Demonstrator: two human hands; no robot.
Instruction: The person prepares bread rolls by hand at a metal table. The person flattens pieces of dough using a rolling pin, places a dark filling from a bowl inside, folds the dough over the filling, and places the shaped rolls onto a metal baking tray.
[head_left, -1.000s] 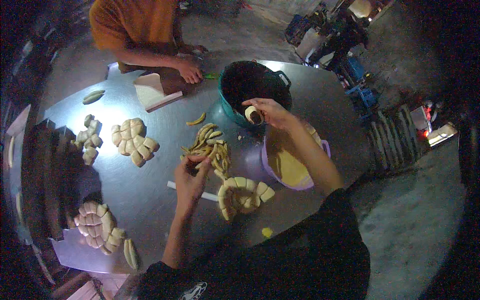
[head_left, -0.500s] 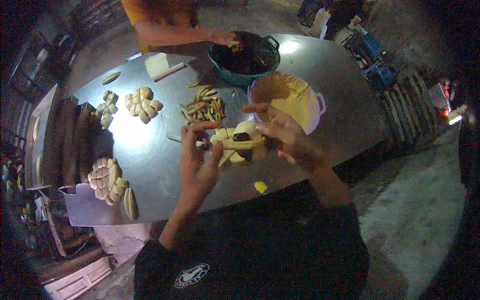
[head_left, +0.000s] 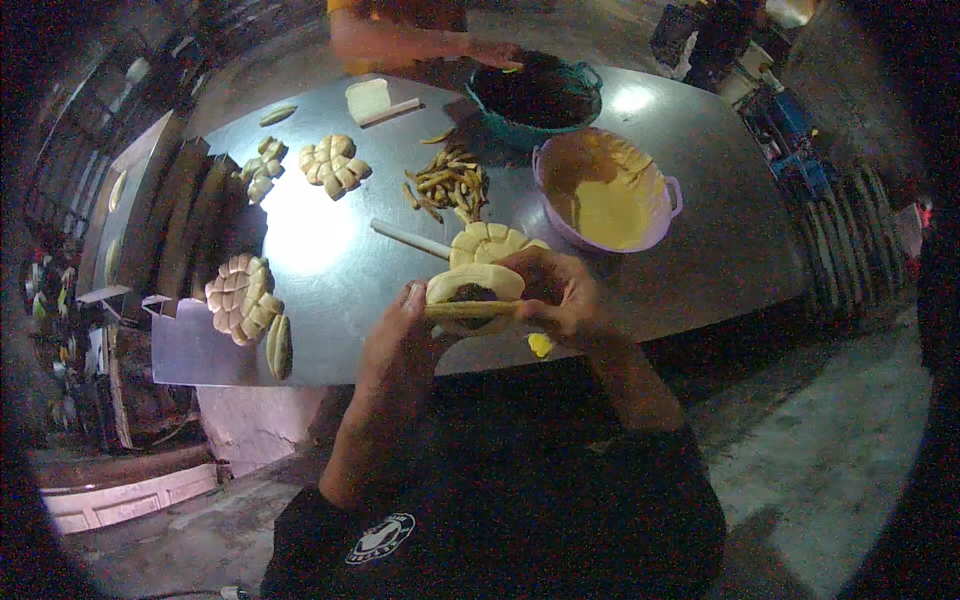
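Note:
A piece of pale dough (head_left: 470,276) with dark filling (head_left: 472,293) and a banana strip (head_left: 465,310) across it is held between my two hands. My left hand (head_left: 390,340) grips its left end with fingers bent. My right hand (head_left: 560,300) has its fingers closed round the right end. Just beyond lie a cluster of cut dough squares (head_left: 485,240), partly hidden, and a white rod (head_left: 400,236). Farther back is a pile of banana strips (head_left: 445,180). A small yellow lump (head_left: 540,345) shows below my right hand.
On the metal table (head_left: 700,250) stand a purple basin of yellow batter (head_left: 610,210) and a teal basin (head_left: 530,110). Dough clusters (head_left: 238,295) (head_left: 330,162) lie leftward, near dark trays (head_left: 175,230). A co-worker's hand (head_left: 495,52) is at the teal basin.
My right hand has come down from the teal basin with the filled dough. Both hands now meet on it with a banana strip. The co-worker's hand moved onto the basin. The view shifted.

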